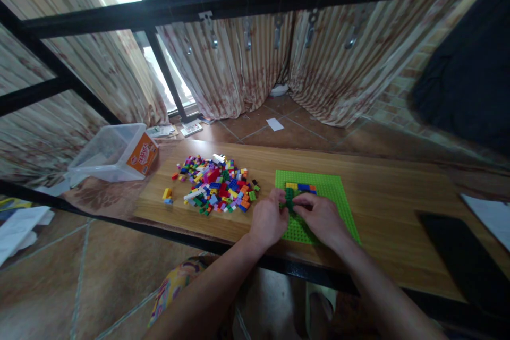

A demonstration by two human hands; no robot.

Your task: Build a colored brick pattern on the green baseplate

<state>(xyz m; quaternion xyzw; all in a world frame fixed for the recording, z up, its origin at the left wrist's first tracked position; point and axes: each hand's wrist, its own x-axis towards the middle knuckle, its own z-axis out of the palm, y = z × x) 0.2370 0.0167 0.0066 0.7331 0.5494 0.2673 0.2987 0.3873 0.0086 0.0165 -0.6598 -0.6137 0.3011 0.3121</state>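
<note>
Dark green bricks (pixel 289 197) are showing over the left part of a lime baseplate (pixel 346 212), beside a row of yellow, blue and orange bricks (pixel 306 188). The left hand (pixel 271 219) and the right hand (pixel 321 217) are pinching them from opposite sides, close together. Loose bricks (pixel 219 183) are lying heaped leftward on the wooden table (pixel 390 196).
</note>
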